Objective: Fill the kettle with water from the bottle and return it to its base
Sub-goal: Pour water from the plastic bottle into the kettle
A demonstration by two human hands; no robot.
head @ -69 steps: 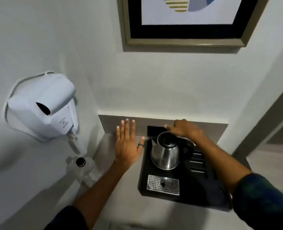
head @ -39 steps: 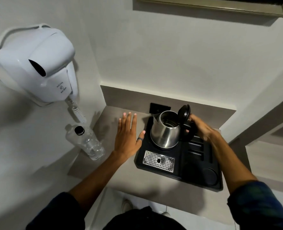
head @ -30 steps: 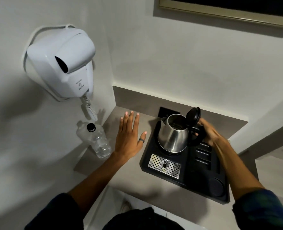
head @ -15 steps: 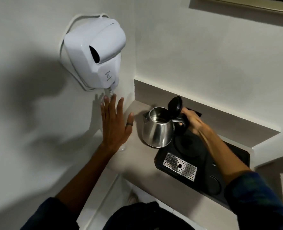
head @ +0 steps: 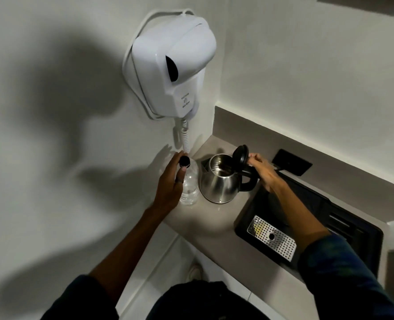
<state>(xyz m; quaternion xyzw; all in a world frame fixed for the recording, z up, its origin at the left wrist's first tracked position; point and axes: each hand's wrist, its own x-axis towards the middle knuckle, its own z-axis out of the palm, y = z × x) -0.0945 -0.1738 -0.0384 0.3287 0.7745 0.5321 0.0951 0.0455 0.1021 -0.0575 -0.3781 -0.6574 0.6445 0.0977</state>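
The steel kettle (head: 219,188) stands on the grey counter (head: 205,225), left of the black tray (head: 353,229), with its black lid (head: 241,155) flipped up and the inside open to view. My right hand (head: 263,172) is closed over the top of its black handle. A clear water bottle (head: 190,187) with a black cap (head: 184,161) stands upright right beside the kettle, against the left wall. My left hand (head: 168,185) wraps its upper part, thumb just under the cap. My right forearm hides most of the kettle's base on the tray.
A white wall-mounted hair dryer (head: 170,65) hangs above the bottle, its coiled cord (head: 185,137) dropping behind it. The tray carries a perforated metal drip grate (head: 272,236) at its near end. A black wall socket (head: 291,161) sits behind the tray.
My right hand lifted the open kettle off the tray and set it on the counter to the left. My left hand went from flat and open to closed around the bottle.
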